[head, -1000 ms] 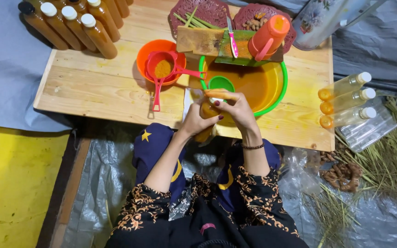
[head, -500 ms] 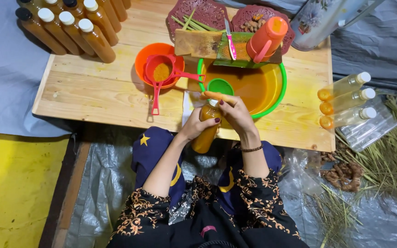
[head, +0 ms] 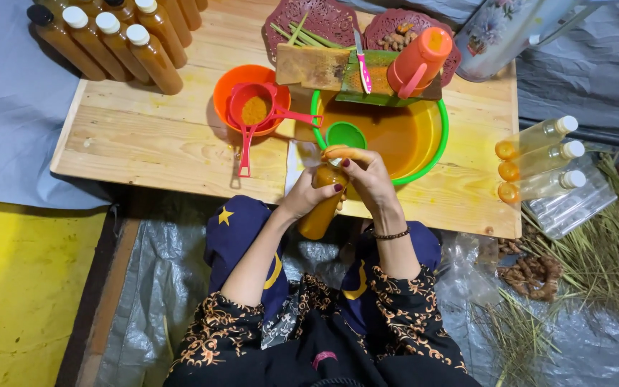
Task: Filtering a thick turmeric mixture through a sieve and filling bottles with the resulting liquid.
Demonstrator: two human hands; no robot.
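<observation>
A plastic bottle [head: 320, 211] full of orange liquid stands tilted at the near edge of the low wooden table [head: 145, 143]. My left hand [head: 309, 192] is wrapped around its body. My right hand [head: 363, 175] grips its top, the fingers curled over the neck, so the cap is hidden. Just beyond the hands sits a green basin [head: 435, 154] of orange liquid with a small green cup [head: 345, 135] floating in it.
An orange bowl [head: 227, 86] holds a red strainer [head: 252, 115] with orange pulp. An orange jug [head: 417, 64] and a knife [head: 361, 64] rest on a board across the basin. Filled white-capped bottles [head: 120, 46] lie back left. Three nearly empty bottles [head: 539, 161] lie on the right edge.
The bottle has come down from table height towards my lap, with both hands still on it. The view has shifted slightly.
</observation>
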